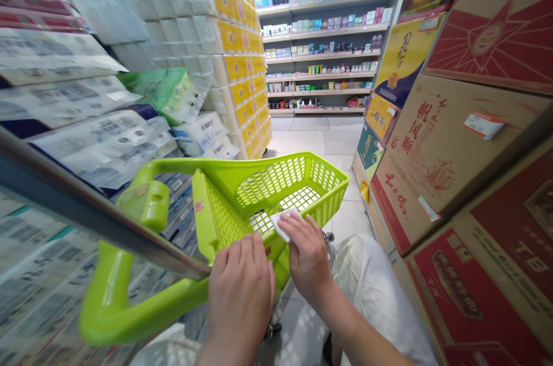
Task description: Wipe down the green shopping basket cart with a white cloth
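A lime-green plastic shopping cart (203,163) with a lattice basket stands in front of me, its looped handle to the left. My left hand (242,285) is closed over the near side rim, close to the handle end. My right hand (307,253) is further along the same rim, pressing a folded white wipe (280,226) against it under the fingers. I cannot tell whether the wipe is paper or cloth. Floor tiles show through the holes of the basket.
Stacked cartons (415,135) rise close on the right. Packs of tissue (103,141) and yellow-fronted paper rolls (237,55) are piled on the left. A grey metal bar (103,210) slants across the left side. Shelves of small goods (319,55) stand beyond the tiled aisle (311,138).
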Motion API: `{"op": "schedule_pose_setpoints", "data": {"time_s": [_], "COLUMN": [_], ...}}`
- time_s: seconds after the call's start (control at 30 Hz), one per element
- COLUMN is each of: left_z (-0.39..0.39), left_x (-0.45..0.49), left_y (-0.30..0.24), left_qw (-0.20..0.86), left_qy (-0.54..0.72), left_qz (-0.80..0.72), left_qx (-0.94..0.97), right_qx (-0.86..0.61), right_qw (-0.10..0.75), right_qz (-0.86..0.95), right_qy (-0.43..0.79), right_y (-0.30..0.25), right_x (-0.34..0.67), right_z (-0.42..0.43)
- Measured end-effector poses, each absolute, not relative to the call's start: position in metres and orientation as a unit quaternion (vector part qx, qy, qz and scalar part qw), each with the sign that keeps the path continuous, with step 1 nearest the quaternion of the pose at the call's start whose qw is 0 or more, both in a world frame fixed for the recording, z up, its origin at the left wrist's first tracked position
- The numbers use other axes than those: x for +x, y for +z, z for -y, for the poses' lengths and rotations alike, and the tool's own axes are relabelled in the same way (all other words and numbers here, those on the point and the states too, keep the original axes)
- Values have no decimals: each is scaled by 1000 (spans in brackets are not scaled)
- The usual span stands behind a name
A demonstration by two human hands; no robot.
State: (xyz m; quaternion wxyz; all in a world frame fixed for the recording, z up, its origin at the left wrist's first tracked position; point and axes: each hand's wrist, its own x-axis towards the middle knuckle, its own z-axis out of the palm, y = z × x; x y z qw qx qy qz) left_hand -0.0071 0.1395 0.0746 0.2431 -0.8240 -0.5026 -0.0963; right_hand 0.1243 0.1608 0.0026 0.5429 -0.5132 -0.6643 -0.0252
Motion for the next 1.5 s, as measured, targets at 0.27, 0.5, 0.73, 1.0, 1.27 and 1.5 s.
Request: {"op": "schedule_pose_setpoints", "data": {"time_s": [0.27,0.5,0.73,1.0,1.27,1.5], "left_z": [-139,-139,-139,-138,-142,-148], "left_x": [-9,-9,-6,-1,-4,-8], "left_y": [72,70,70,72,68,61], "left_qw": [251,245,251,261,281,277], "left_qy": [-112,-122,-117,-119,-110,-153], "left_qz": [498,504,518,527,538,554], "left_qx": [-823,-819,-809,-800,-787,-770], "right_qx": [-509,-449,-484,-456,-421,-431], "right_qw": [549,566,579,600,595,567], "right_qz": [662,691,656,656,681,701], "right_qy": [-15,14,9,35,71,47], "right_y": [-2,4,2,1,11,-11], "right_x": [131,118,122,124,116,148], "right_z": [-165,-159,-165,-164,-165,-186]}}
